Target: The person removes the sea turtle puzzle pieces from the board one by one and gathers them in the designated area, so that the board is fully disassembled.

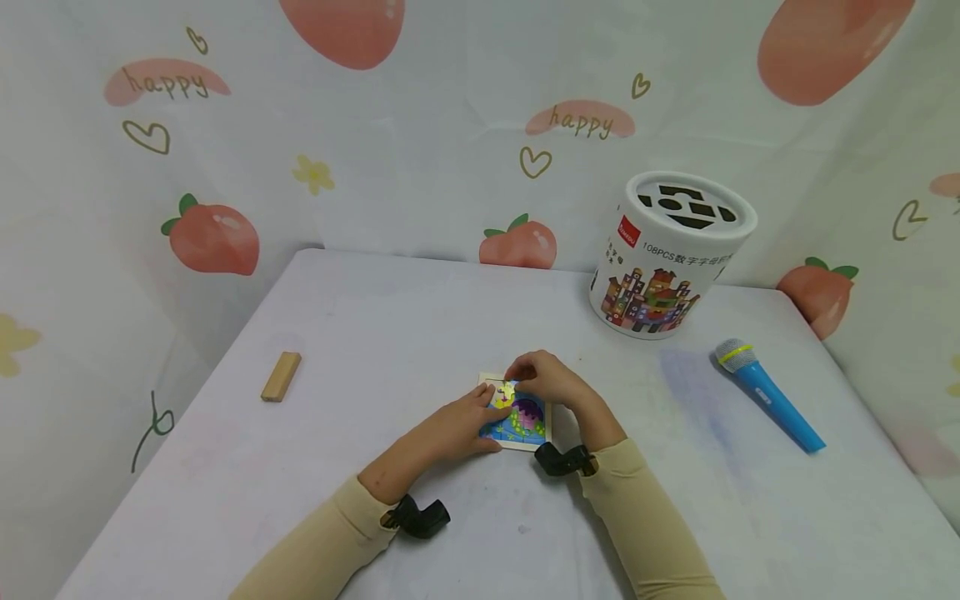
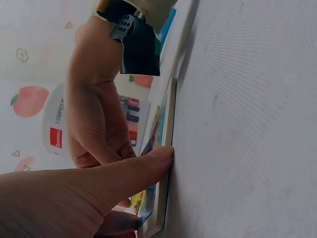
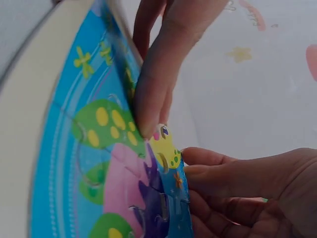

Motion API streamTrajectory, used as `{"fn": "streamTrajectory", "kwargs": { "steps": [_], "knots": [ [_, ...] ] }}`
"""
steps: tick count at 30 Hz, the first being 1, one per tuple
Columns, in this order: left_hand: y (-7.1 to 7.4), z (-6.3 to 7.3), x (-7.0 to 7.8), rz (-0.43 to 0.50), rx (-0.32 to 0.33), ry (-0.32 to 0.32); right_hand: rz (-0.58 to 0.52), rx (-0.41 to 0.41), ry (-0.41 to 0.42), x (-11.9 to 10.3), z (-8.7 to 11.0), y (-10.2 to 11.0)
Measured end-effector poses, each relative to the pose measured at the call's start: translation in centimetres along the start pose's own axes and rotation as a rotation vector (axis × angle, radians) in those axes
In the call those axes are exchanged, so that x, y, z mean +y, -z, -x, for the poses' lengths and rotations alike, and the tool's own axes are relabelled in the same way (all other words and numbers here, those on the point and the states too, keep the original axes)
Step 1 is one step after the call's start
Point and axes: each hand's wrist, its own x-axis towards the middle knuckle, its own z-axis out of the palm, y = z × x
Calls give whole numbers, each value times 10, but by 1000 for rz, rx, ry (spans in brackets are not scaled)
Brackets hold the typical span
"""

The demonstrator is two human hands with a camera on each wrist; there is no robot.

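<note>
A small jigsaw puzzle (image 1: 525,429) in a pale wooden frame lies on the table in front of me, its picture blue, green, pink and purple. My left hand (image 1: 459,423) holds it at the left side. The left thumb (image 2: 157,157) presses the near edge of the frame, and a left fingertip (image 3: 148,121) rests on the picture. My right hand (image 1: 551,379) is at the far edge with curled fingers. Its thumb and fingertips pinch a puzzle piece (image 3: 174,157) by the yellow creature. Part of that piece is hidden behind the fingers.
A wooden block (image 1: 281,377) lies at the left. To the right is a blue toy microphone (image 1: 772,398). A white bucket (image 1: 660,267) with a cut-out lid stands at the back right, before a fruit-print cloth (image 1: 420,167). Black wrist cameras (image 1: 420,517) sit on both sleeves.
</note>
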Motion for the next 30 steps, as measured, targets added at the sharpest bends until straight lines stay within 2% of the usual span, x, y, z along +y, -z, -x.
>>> {"fn": "streamTrajectory", "kwargs": {
  "steps": [9, 20, 30],
  "knots": [
    [0, 0, 0, -8, 2, -6, -39, 29, -50, 2, -1, 3],
    [0, 0, 1, 12, -4, 3, 5, 32, -74, -2, -1, 3],
    [1, 1, 2, 0, -6, 12, -58, -5, -44, 4, -1, 2]
  ]
}}
